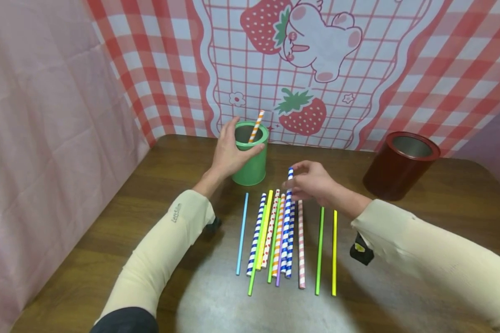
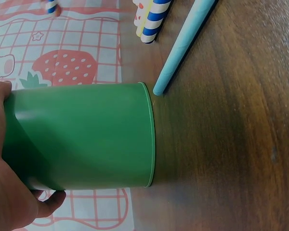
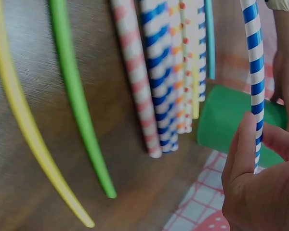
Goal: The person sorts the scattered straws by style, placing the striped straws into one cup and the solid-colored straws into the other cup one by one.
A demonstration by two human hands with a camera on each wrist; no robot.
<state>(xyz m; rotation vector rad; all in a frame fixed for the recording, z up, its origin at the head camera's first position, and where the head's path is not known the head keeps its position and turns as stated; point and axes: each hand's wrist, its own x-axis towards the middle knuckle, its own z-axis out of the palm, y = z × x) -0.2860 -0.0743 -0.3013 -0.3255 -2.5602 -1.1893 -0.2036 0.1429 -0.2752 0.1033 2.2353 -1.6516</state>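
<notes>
My left hand [image 1: 227, 155] grips the green can [image 1: 250, 167] near its rim, thumb on the near side and fingers around the left. An orange-and-white striped straw [image 1: 257, 125] leans inside the can, its top sticking out. Between the thumb and fingers of my right hand [image 1: 314, 184] is a blue-and-white striped straw [image 3: 256, 65], pinched near its upper end and raised over the other straws. On the tabletop below it lie several straws, among them a light blue straw [image 1: 242, 233], a red-dotted straw [image 1: 271, 231] and a pink-striped straw [image 1: 301, 249].
A dark red can [image 1: 387, 173] stands at the back right of the wooden table [image 1: 183, 162]. Right of the bunch lie a green straw [image 1: 320, 252] and a yellow straw [image 1: 334, 254]. A strawberry-patterned cloth [image 1: 241, 69] hangs behind the table.
</notes>
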